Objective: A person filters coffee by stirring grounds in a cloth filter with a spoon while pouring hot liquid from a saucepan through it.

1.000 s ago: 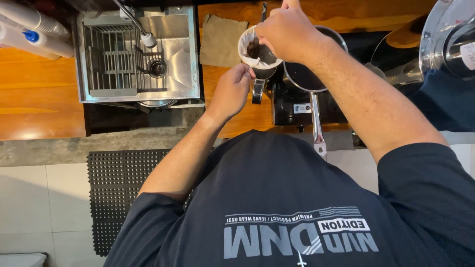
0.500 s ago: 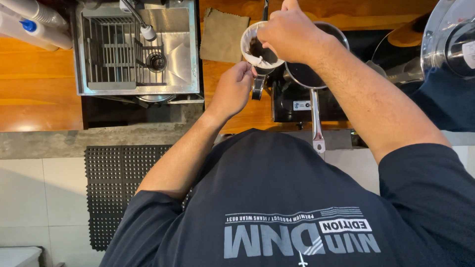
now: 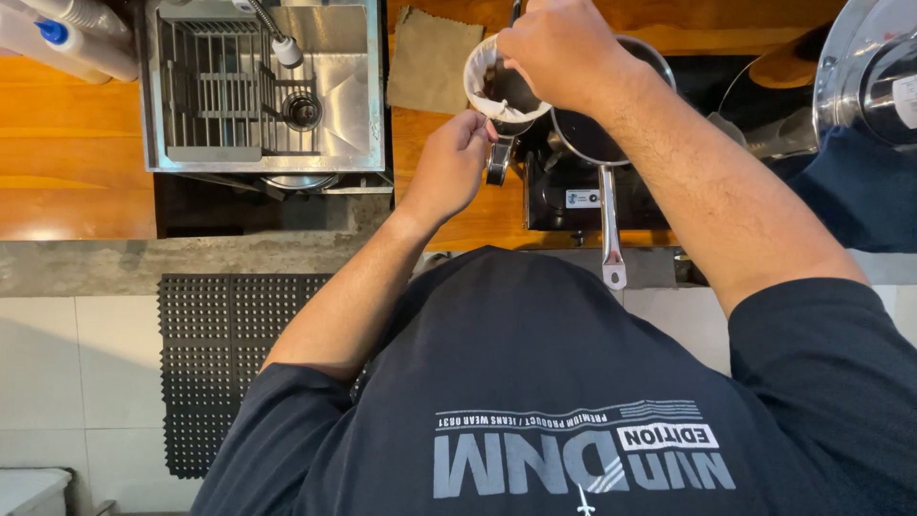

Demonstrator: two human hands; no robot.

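under right hand (image 3: 564, 53), half-hidden filter cup (image 3: 501, 86)

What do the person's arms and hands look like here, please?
Both arms are bare from above the elbow down, and the left hand and right hand wear no gloves; no rings or watch show. The short sleeves belong to a dark navy T-shirt with pale lettering and a striped mark printed on the chest.
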